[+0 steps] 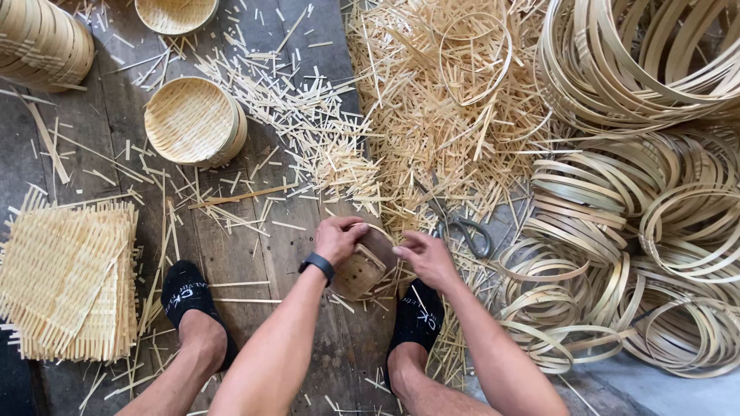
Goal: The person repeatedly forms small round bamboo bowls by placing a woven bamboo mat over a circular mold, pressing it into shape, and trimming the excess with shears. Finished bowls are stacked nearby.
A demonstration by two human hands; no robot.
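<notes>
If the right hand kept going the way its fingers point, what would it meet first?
The right hand points left at the small basket the left hand grips; it would likely meet that basket's rim first.

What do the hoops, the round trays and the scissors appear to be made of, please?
Hoops: thin pale strips bent into rings, likely bamboo, unfinished and matte. Round trays: the same pale strips woven flat inside a hoop rim, also bare. Scissors: grey metal blades and handle loops, dull rather than shiny.
</notes>
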